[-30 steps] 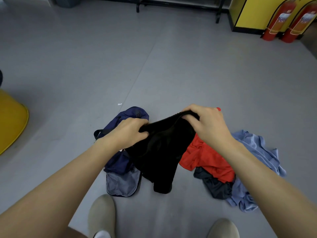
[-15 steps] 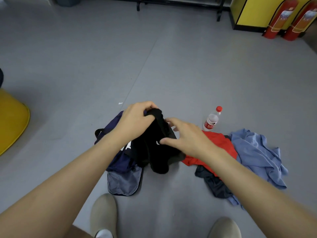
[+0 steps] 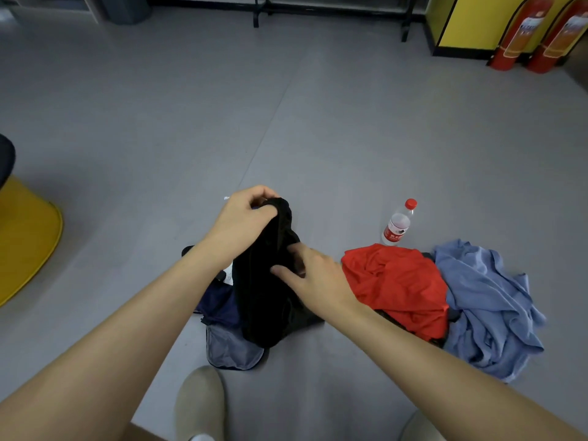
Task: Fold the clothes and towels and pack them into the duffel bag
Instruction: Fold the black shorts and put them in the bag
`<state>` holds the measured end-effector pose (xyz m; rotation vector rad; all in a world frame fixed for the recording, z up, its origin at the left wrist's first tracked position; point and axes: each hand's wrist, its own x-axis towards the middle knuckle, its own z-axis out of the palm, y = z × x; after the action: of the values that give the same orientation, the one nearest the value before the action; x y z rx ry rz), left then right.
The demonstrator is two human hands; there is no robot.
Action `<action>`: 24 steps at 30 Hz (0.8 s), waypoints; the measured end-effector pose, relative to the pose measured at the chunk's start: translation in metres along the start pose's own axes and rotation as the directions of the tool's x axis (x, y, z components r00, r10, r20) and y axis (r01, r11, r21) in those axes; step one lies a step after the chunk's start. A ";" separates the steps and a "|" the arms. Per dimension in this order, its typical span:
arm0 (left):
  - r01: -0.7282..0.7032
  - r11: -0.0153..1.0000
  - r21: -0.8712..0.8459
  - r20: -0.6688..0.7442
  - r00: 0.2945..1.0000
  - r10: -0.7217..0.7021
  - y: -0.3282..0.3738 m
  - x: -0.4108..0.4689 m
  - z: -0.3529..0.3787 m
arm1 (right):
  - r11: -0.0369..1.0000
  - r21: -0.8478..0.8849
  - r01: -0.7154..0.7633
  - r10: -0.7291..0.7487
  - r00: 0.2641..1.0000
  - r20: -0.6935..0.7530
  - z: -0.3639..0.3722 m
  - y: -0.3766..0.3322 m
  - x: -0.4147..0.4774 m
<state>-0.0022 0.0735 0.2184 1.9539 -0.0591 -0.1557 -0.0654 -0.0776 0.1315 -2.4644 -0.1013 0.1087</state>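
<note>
Stretched wide between both hands a second ago, the black garment (image 3: 270, 291) now hangs doubled directly above the navy duffel bag (image 3: 234, 351). The left hand (image 3: 248, 218) is clenched on its top edge and the right hand (image 3: 318, 278) lays near-straight fingers against its side, so it looks nearly ready to pack. Right of the bag lie a red garment (image 3: 397, 281), a blue garment (image 3: 486, 300) and a water bottle (image 3: 397, 227); beyond the bag stretches grey floor (image 3: 318, 138).

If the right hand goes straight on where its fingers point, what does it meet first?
The black garment held by the left hand; the right hand seems to touch it, depth unclear.
</note>
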 end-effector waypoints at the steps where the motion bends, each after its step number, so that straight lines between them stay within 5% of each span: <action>1: 0.008 1.000 -0.020 0.000 1.000 -0.008 0.001 -0.001 0.000 | 1.000 -0.014 0.014 -0.014 0.999 -0.049 0.002 -0.001 0.003; 14: 0.076 0.994 -0.075 0.043 0.996 -0.073 -0.008 0.003 -0.047 | 0.962 -0.267 0.051 -0.117 0.965 -0.237 -0.059 0.045 0.020; 24: -0.053 0.995 0.082 0.103 0.994 0.044 -0.018 0.008 -0.051 | 0.975 -0.221 -0.018 -0.056 0.944 -0.324 -0.085 0.074 0.027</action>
<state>0.0116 0.1262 0.2197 2.0261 -0.1826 -0.2236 -0.0263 -0.1853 0.1498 -2.6651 0.0084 -0.3413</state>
